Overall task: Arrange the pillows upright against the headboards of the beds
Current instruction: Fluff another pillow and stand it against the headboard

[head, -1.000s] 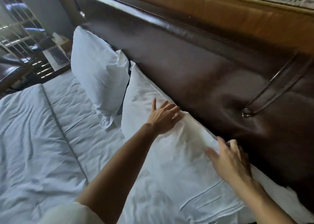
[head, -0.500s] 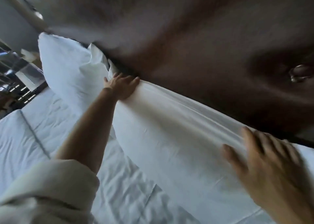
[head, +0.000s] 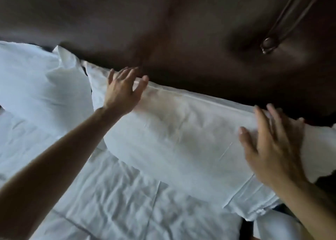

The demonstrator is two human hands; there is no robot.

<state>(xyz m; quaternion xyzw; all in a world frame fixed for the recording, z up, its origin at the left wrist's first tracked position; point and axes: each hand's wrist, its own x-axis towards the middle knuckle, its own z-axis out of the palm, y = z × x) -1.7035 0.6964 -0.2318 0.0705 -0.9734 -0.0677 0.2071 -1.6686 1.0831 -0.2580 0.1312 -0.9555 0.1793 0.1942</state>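
Near pillow [head: 181, 139]: white, long side up, leaning back against the dark brown padded headboard [head: 181, 30], lower edge on the wrinkled white sheet [head: 118, 194]. My left hand [head: 121, 92] lies flat on its top edge close to the left corner, fingers straight and spread, tips reaching the headboard; nothing gripped. My right hand [head: 272, 148] lies on the pillow's upper right part, fingers likewise straight and spread, slightly blurred; palm on the fabric, no pinch visible. Second pillow [head: 45, 87]: white, just left of the first, also propped against the headboard, its corner touching or overlapping the near one; I cannot tell which. A metal button [head: 268, 45] sits in the headboard's upholstery, upper right.
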